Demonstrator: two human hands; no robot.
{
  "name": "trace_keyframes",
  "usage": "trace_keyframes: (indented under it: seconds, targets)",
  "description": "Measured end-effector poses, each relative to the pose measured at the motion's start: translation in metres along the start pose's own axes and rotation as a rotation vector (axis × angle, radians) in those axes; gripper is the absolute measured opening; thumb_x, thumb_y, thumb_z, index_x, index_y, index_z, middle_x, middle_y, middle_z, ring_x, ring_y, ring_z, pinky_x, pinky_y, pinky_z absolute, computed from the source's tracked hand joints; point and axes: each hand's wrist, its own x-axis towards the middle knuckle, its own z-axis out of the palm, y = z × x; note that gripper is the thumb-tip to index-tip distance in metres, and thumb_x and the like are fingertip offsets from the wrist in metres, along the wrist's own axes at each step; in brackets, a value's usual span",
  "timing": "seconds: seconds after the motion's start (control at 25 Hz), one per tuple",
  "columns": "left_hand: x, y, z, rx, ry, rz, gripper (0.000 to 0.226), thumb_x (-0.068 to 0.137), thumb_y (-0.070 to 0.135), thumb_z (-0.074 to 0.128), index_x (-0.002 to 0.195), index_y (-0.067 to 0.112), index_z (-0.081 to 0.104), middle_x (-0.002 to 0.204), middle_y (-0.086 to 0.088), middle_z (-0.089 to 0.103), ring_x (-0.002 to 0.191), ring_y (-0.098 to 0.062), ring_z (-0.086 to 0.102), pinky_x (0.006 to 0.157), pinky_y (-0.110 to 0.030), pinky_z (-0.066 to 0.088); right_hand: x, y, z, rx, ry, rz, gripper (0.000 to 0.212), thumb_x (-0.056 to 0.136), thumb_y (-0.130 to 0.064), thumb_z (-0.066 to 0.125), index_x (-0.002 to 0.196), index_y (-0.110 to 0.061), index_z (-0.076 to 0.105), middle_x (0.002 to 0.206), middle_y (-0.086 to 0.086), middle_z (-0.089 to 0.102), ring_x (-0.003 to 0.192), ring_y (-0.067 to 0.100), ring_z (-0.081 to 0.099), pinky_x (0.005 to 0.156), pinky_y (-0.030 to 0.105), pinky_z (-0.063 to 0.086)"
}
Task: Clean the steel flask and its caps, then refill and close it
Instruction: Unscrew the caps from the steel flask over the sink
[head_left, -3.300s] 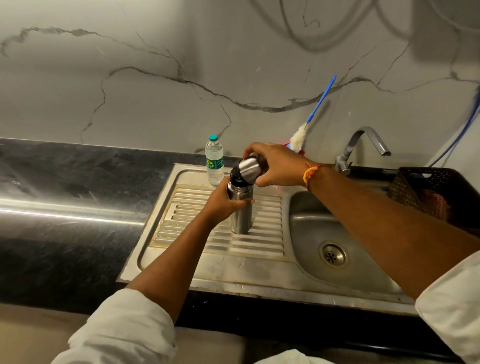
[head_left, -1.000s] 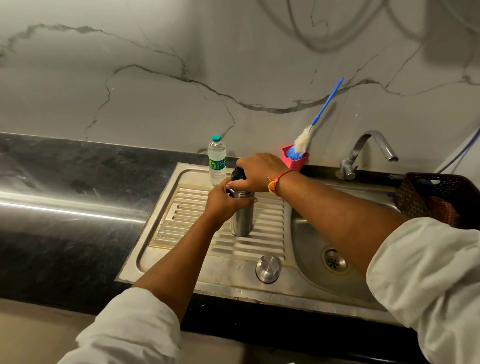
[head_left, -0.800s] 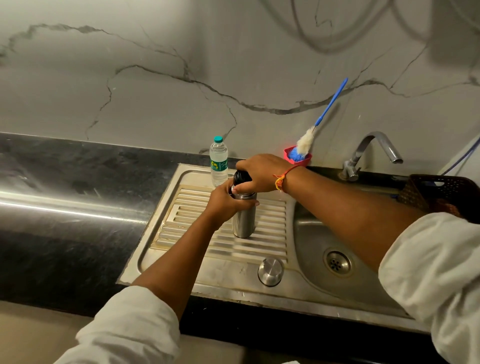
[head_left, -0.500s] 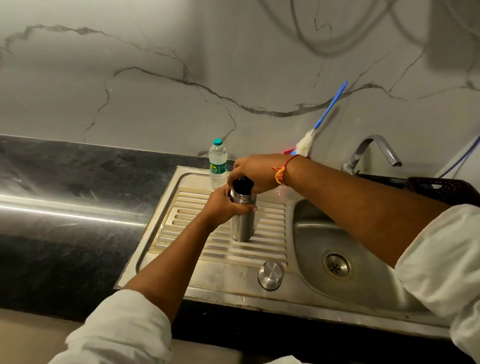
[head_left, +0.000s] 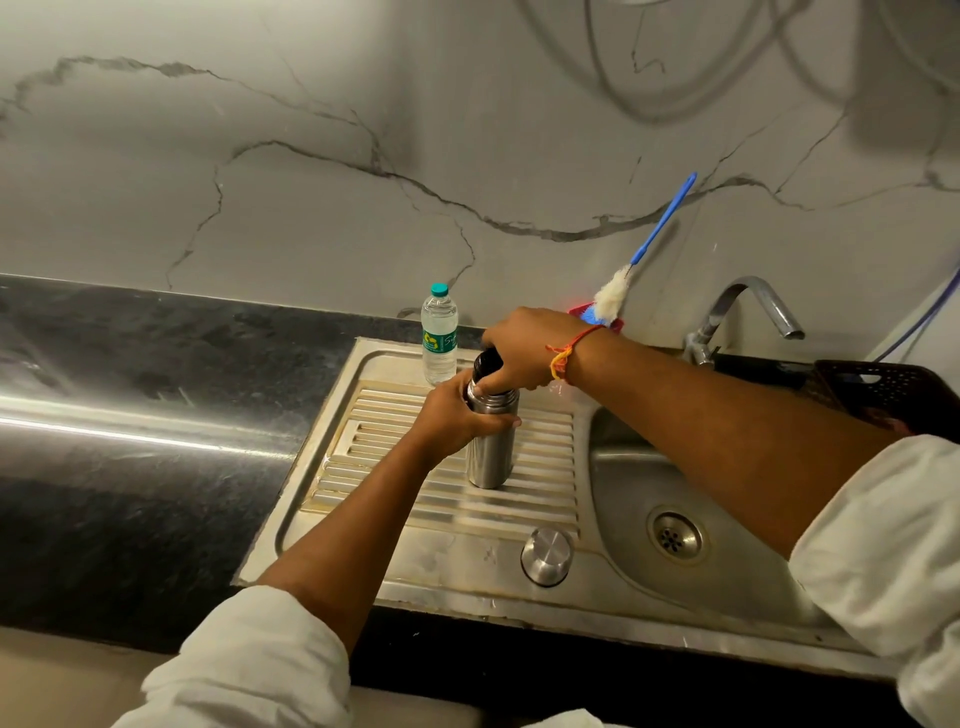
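"Flask (head_left: 491, 457) location first: where do you have it?"

"You have it standing on the ribbed drainboard (head_left: 545, 467), left of the basin (head_left: 639, 467). Long axis is vertical, base flat on the ribs."

"Left hand (head_left: 451, 415)?"

"Your left hand comes in from the left and grips the flask's upper body. The fingers curl round it and the thumb lies across the front. That's your brace."

"Right hand (head_left: 519, 351)?"

"Your right hand reaches over from the right, above the flask. Its fingers are closed round the black inner cap (head_left: 485, 362) on the neck. The cap lies directly under your fingertips, in line with the flask's axis, so any twist turns about that vertical line."

"Which hand is nearer the cap?"

"Your right, because it's holding it. Your left sits just below, against the steel shoulder."

"Is the cap seated or loose?"

"Can't tell, since your fingers cover the joint. The cap leans slightly left in view, but that may be the wide lens."

"How does the flask look?"

"It's a plain brushed-steel cylinder with a brighter band at the shoulder and a narrower black cap on top. It's shiny, so probably slippery when wet — that's my guess."

"Outer cap?"

"The steel outer cap (head_left: 546, 555) sits on the sink's front edge, well apart from the flask and nearer you. Neither hand is on it."

"Anything else close by?"

"A water bottle (head_left: 439, 335) stands just behind the flask, capped, and neither hand touches it."

"Step?"

"I judge you're unscrewing the inner cap, early in the cleaning — though tightening would look the same."
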Motion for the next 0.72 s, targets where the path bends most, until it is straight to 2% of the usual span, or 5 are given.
trace_keyframes:
  seconds: [0.08,0.16,0.24,0.48,0.72]
  targets:
    - [0.000,-0.001,0.000,0.004,-0.003,0.004,0.064,0.069,0.017,0.093,0.125,0.021,0.061,0.111,0.004,0.072,0.102,-0.012,0.068,0.081,-0.022,0.053,-0.003,0.000,-0.006,0.042,-0.033,-0.093,0.050,0.086,-0.043,0.068,0.129,-0.021,0.057,0.110,0.002,0.066,0.094,0.020,0.062,0.080,0.030,0.055]
    - [0.000,0.000,0.000,0.019,-0.005,0.009,0.063,0.070,0.017,0.093,0.123,0.023,0.059,0.110,0.006,0.070,0.098,-0.008,0.066,0.079,-0.019,0.052,-0.005,0.002,-0.010,0.052,-0.053,-0.181,0.054,0.084,-0.026,0.074,0.134,-0.024,0.054,0.120,0.003,0.061,0.108,0.022,0.057,0.087,0.030,0.050]
    - [0.000,0.001,0.000,0.028,-0.009,0.003,0.063,0.071,0.019,0.092,0.123,0.026,0.057,0.107,0.008,0.067,0.095,-0.006,0.064,0.076,-0.017,0.050,-0.007,0.005,-0.010,0.087,-0.042,-0.231,0.056,0.082,-0.015,0.076,0.133,-0.025,0.054,0.124,0.004,0.057,0.112,0.023,0.053,0.090,0.029,0.047]
    - [0.000,0.002,-0.001,0.020,-0.033,0.002,0.064,0.071,0.020,0.092,0.125,0.024,0.059,0.111,0.005,0.069,0.102,-0.013,0.066,0.081,-0.023,0.053,-0.019,0.011,-0.012,0.281,0.037,-0.188,0.036,0.081,-0.018,0.078,0.114,-0.024,0.064,0.115,0.001,0.055,0.103,0.018,0.053,0.084,0.024,0.049]
    - [-0.005,0.005,0.001,-0.008,-0.032,0.001,0.078,0.070,0.023,0.093,0.137,0.019,0.051,0.115,0.009,0.064,0.103,-0.006,0.061,0.081,-0.019,0.050,-0.044,0.024,-0.012,0.554,0.219,-0.116,0.040,0.080,-0.016,0.078,0.113,-0.025,0.057,0.111,-0.006,0.056,0.101,0.013,0.055,0.081,0.017,0.046]
